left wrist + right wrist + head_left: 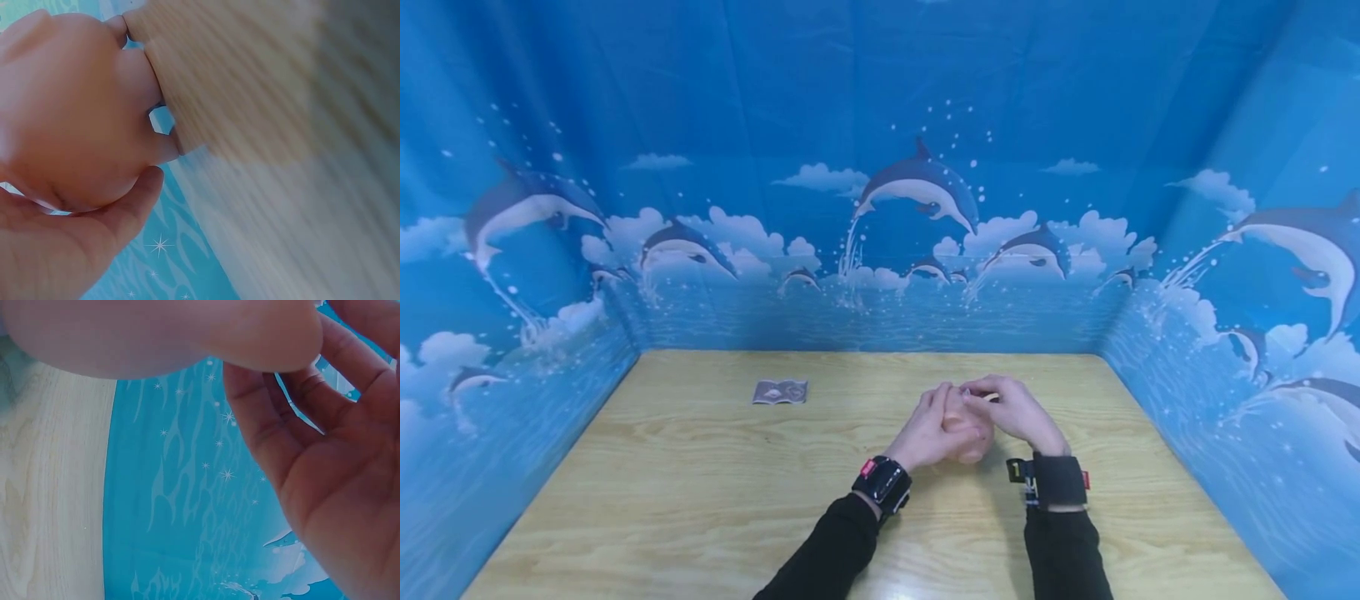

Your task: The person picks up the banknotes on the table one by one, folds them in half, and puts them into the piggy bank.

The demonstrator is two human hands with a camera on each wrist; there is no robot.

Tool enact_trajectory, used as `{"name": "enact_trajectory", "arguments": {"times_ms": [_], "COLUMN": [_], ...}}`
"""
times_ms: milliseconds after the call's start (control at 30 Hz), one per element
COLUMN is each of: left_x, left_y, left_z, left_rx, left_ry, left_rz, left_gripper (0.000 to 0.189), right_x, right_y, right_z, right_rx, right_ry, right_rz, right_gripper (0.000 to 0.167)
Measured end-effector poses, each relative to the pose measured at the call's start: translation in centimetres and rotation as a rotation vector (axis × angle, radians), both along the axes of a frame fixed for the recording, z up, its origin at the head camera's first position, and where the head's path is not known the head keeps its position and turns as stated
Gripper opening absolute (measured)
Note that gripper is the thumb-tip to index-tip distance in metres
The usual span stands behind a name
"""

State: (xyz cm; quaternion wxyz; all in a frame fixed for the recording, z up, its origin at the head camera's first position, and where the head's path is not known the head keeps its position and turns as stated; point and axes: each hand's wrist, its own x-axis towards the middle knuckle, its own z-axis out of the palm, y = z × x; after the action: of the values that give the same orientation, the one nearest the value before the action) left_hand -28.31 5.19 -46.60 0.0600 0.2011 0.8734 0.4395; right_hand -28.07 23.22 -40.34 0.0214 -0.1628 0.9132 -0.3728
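A pink piggy bank [973,450] stands between both hands on the wooden table, right of the middle. In the left wrist view, its round body [69,112] and short legs show, feet against the wood. My left hand [925,435] grips it from the left side, thumb [140,203] along its lower body. My right hand [1017,410] bends over its top from the right, thumb and forefinger tips together there; I cannot tell whether they pinch something small. In the right wrist view, the curved fingers [262,425] reach behind a rounded part of the pig.
A small grey-brown card or paper [780,392] with pale pictures lies at the back left of the wooden table [700,500]. A blue curtain [760,308] printed with dolphins and clouds stands around the back and both sides.
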Motion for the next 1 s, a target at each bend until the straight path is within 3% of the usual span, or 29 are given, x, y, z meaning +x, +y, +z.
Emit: {"name": "enact_trajectory", "arguments": {"times_ms": [400,700,1000], "left_x": [-0.11,-0.10,-0.13], "left_y": [-0.02,0.01,0.04], "left_z": [-0.24,-0.31,-0.30], "left_rx": [-0.019,0.006,-0.004], "left_ry": [0.009,-0.001,0.012], "left_rz": [-0.004,0.013,0.006], "left_gripper": [0.105,0.106,0.105], "right_x": [-0.09,-0.01,-0.22], "right_y": [-0.46,-0.36,-0.73], "right_z": [-0.05,0.04,-0.39], "right_rx": [0.049,0.054,0.057], "right_ry": [0.030,0.064,0.083], "right_rz": [-0.053,-0.007,-0.052], "right_gripper": [0.028,0.026,0.024]}}
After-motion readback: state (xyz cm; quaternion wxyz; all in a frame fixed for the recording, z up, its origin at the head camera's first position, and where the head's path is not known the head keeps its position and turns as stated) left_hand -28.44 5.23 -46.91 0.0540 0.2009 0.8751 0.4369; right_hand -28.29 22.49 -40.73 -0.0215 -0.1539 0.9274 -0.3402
